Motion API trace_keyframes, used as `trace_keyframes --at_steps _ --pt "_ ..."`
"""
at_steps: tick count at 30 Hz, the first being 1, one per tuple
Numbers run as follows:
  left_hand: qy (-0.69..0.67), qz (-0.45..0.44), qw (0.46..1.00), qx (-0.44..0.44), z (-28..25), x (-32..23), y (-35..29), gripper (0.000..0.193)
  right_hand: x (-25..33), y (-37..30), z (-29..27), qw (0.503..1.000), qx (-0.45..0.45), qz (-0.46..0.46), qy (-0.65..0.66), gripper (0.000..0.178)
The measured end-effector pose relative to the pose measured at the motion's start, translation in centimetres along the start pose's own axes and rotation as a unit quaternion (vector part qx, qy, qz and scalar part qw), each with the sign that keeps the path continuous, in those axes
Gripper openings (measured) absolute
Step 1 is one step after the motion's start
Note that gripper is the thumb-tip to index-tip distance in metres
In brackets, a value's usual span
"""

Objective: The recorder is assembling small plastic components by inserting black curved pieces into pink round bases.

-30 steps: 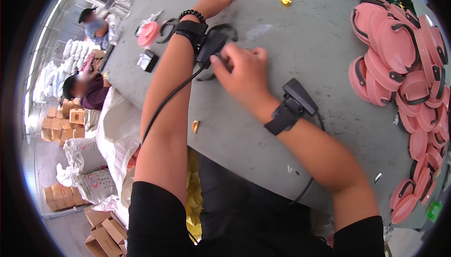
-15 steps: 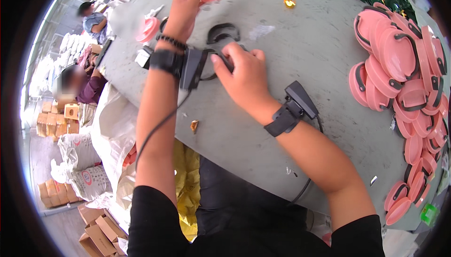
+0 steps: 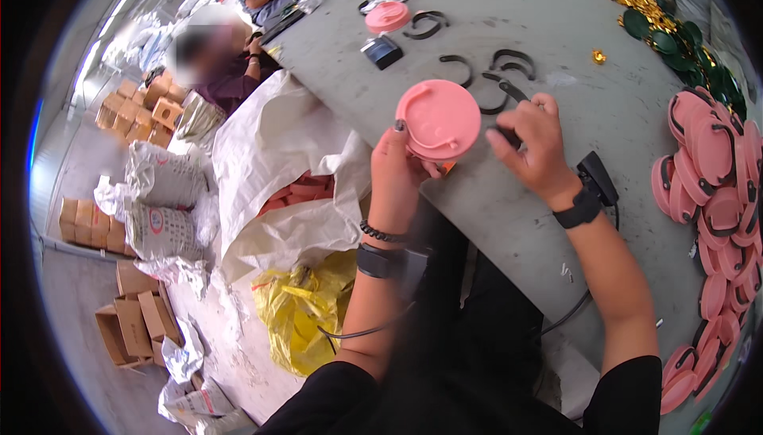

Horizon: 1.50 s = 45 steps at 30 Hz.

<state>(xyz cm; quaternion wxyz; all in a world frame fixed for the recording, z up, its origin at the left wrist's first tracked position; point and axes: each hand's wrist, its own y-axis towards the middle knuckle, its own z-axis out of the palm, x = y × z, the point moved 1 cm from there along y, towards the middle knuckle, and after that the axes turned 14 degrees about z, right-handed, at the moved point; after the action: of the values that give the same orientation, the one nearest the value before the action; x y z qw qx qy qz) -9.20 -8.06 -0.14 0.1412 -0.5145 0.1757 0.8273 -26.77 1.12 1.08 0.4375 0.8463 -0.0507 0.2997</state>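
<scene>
A round pink lid (image 3: 442, 121) with a raised rim and a small knob sits in my left hand (image 3: 393, 177). The thumb is on its edge and the other fingers are behind it. To its right, my right hand (image 3: 542, 145) is closed with thumb and fingers around a black curved strap (image 3: 509, 136), partly hidden by the fingers. Loose black curved straps (image 3: 514, 60) lie on the table just beyond both hands. Another pink lid (image 3: 388, 16) lies farther back, near a small dark box (image 3: 381, 51).
A heap of pink lids with black straps (image 3: 719, 197) covers the table's right side. Green and gold decorations (image 3: 668, 34) lie behind it. Left of the grey table (image 3: 556, 252) stands a white sack (image 3: 294, 125) holding pink pieces. Two people sit at the far left.
My left hand has brought the pink lid back from the far side of the table toward me, turning its face into view. My right hand stays near the black straps. The view has shifted leftward.
</scene>
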Motion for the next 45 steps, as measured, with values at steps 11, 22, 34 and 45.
trace_keyframes --at_steps 11,22,34,45 --pt "-0.005 0.046 0.999 -0.003 -1.4 -1.9 -2.7 0.029 5.3 -2.2 1.8 0.966 0.161 -0.203 -0.012 0.023" --pt "0.042 0.038 0.997 0.055 -1.4 -2.2 -3.2 0.025 5.0 -2.5 2.1 0.962 0.2 -0.183 -0.013 0.034" --pt "0.02 0.042 0.995 0.087 -0.3 -2.0 -3.6 0.024 4.8 -3.2 2.6 0.96 0.228 -0.16 0.017 0.022" --pt "-0.02 0.031 0.996 0.082 0.0 -2.9 -3.5 0.024 5.6 -3.4 2.4 0.971 0.158 -0.172 0.043 0.023"
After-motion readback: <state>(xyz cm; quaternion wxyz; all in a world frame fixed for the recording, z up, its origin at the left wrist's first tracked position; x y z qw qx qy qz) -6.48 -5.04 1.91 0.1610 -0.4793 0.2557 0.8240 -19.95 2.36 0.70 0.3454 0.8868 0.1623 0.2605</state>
